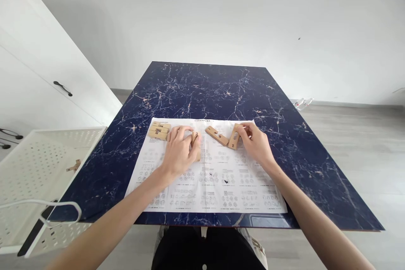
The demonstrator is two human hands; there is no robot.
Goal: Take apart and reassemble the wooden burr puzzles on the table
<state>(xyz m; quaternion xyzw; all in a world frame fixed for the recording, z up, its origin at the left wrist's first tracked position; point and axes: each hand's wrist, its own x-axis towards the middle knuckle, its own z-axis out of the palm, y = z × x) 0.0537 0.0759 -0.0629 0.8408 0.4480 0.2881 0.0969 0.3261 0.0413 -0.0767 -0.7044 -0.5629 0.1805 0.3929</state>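
On the paper [218,166], left hand [179,148] and right hand [257,143] hold wooden blocks [233,142].

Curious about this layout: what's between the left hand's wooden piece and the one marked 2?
The head view shows a notched wooden piece there, lying slantwise on the printed sheet.

I see a pale wall [202,17] up top, white cabinet [41,59] upper left, blue marbled table [205,88] in the middle, greyish floor [379,164] lower right.
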